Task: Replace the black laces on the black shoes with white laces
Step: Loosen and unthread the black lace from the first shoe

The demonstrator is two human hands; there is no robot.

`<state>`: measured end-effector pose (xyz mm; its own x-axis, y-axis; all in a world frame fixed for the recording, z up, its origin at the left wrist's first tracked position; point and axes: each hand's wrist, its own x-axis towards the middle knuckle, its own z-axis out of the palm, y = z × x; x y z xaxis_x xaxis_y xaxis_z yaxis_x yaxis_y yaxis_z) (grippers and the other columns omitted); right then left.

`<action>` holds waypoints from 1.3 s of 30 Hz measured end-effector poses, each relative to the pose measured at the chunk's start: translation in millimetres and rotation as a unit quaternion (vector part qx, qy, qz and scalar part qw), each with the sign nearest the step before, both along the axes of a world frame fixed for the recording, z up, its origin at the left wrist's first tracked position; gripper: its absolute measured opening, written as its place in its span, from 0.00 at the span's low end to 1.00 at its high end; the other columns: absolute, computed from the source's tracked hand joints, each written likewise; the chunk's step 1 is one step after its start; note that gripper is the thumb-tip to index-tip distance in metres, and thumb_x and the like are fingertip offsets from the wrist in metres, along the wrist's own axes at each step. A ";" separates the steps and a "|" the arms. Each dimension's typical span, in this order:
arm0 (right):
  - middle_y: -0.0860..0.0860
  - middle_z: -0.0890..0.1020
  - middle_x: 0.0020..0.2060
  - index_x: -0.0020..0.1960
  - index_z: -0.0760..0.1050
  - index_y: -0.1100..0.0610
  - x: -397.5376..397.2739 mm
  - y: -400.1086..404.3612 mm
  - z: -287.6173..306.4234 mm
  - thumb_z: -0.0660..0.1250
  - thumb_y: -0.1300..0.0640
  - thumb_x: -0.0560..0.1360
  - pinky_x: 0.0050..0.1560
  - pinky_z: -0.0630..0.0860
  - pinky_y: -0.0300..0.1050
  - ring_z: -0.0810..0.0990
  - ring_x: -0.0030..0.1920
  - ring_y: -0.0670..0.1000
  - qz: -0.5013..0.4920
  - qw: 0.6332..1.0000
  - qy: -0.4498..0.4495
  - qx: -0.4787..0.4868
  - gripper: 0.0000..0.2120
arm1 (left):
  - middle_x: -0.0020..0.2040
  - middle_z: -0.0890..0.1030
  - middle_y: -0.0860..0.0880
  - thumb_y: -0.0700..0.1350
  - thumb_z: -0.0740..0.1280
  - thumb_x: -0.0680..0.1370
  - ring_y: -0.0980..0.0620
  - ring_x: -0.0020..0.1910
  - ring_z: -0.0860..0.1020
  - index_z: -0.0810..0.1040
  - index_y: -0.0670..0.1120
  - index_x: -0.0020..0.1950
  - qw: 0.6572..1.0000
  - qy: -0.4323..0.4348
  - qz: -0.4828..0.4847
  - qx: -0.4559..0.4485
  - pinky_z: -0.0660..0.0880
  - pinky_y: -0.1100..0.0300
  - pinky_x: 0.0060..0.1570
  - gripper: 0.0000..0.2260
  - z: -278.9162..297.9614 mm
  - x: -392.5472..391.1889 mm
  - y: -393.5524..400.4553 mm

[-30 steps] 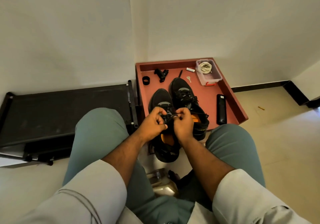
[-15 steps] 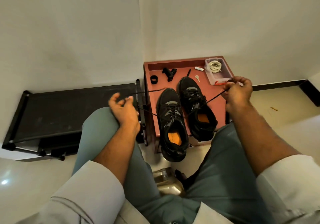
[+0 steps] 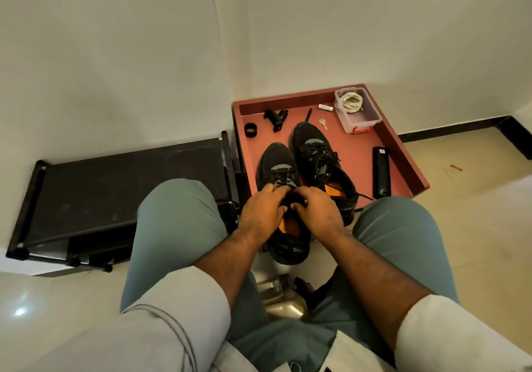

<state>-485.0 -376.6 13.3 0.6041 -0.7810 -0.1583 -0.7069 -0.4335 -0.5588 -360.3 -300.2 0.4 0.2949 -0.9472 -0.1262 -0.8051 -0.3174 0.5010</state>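
Observation:
Two black shoes stand side by side on the red tray table (image 3: 403,153). The left shoe (image 3: 277,167) hangs over the tray's near edge, orange insole showing. The right shoe (image 3: 315,150) sits further back, its black laces loose and one end trailing off to the right. My left hand (image 3: 263,210) and my right hand (image 3: 318,212) meet over the left shoe's upper eyelets, fingers curled round its black lace (image 3: 280,176). The fingertips hide the exact grip. A coil of white laces (image 3: 351,101) lies in a clear plastic box (image 3: 362,119) at the tray's far right corner.
On the tray are a black ring (image 3: 250,130), a small black clamp (image 3: 275,118), a key (image 3: 323,123), a small white tube (image 3: 325,107) and a black remote (image 3: 381,170). A low black rack (image 3: 115,181) stands to the left. My knees flank the shoes.
Half a second ago my hands were spread wide apart, pulling the lace ends out to each side. Both have come back together at the left shoe's eyelets.

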 end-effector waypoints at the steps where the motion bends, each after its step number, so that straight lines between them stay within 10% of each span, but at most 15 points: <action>1: 0.52 0.80 0.54 0.60 0.77 0.52 1.6 -0.4 -0.4 0.66 0.57 0.76 0.53 0.76 0.49 0.79 0.54 0.53 -0.001 1.000 -0.003 -0.007 0.13 | 0.61 0.73 0.49 0.46 0.66 0.79 0.47 0.60 0.75 0.67 0.54 0.73 1.000 0.017 0.010 -0.004 0.75 0.51 0.57 0.22 1.1 1.9 0.2; 8: 0.54 0.83 0.50 0.55 0.80 0.56 -9.3 -7.5 -4.6 0.64 0.60 0.78 0.51 0.75 0.45 0.80 0.52 0.55 -0.061 0.998 -0.023 0.000 0.09 | 0.57 0.74 0.49 0.39 0.65 0.77 0.47 0.53 0.78 0.69 0.55 0.69 0.995 0.076 0.054 -0.045 0.78 0.48 0.52 0.23 0.3 9.9 7.3; 20: 0.53 0.80 0.50 0.54 0.78 0.58 -7.1 5.3 -8.3 0.64 0.61 0.76 0.51 0.75 0.49 0.77 0.51 0.53 0.027 0.998 -0.033 -0.036 0.08 | 0.59 0.69 0.47 0.52 0.66 0.78 0.46 0.56 0.73 0.72 0.49 0.61 0.991 -0.128 -0.025 0.003 0.73 0.49 0.54 0.14 4.7 -2.9 -2.4; 24: 0.52 0.79 0.50 0.54 0.77 0.57 -13.7 0.6 -9.8 0.65 0.60 0.77 0.52 0.73 0.46 0.77 0.52 0.52 -0.010 0.999 -0.038 -0.015 0.07 | 0.46 0.70 0.49 0.47 0.70 0.75 0.53 0.43 0.73 0.69 0.48 0.37 0.985 0.104 0.085 -0.108 0.72 0.60 0.44 0.12 -3.4 0.2 -2.6; 30: 0.49 0.78 0.50 0.54 0.77 0.56 -12.2 -0.3 -8.7 0.66 0.60 0.77 0.50 0.70 0.40 0.75 0.50 0.47 -0.027 0.997 -0.067 0.003 0.06 | 0.46 0.78 0.43 0.41 0.66 0.79 0.42 0.48 0.81 0.73 0.47 0.43 0.788 0.439 0.407 -0.146 0.77 0.56 0.39 0.06 -10.2 0.2 -9.6; 35: 0.51 0.79 0.51 0.54 0.77 0.57 -17.0 -3.1 -11.6 0.66 0.60 0.77 0.48 0.67 0.39 0.76 0.51 0.50 -0.025 0.999 -0.044 -0.011 0.07 | 0.67 0.68 0.50 0.41 0.68 0.73 0.49 0.64 0.72 0.73 0.50 0.66 0.976 0.160 0.062 -0.135 0.73 0.55 0.61 0.21 -3.5 2.3 -2.0; 39: 0.51 0.79 0.51 0.55 0.77 0.58 -14.7 -0.2 -10.9 0.66 0.60 0.77 0.50 0.71 0.41 0.76 0.51 0.51 -0.004 0.999 -0.050 -0.019 0.08 | 0.71 0.68 0.48 0.50 0.68 0.77 0.47 0.70 0.67 0.78 0.49 0.63 0.997 -0.040 0.009 -0.069 0.68 0.49 0.68 0.15 -11.9 -3.1 -0.6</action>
<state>-499.7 -376.8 2.4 0.6089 -0.7904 -0.0672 -0.6523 -0.4508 -0.6093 -363.4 -300.9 -11.5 0.3162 -0.9483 0.0289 -0.8386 -0.2651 0.4760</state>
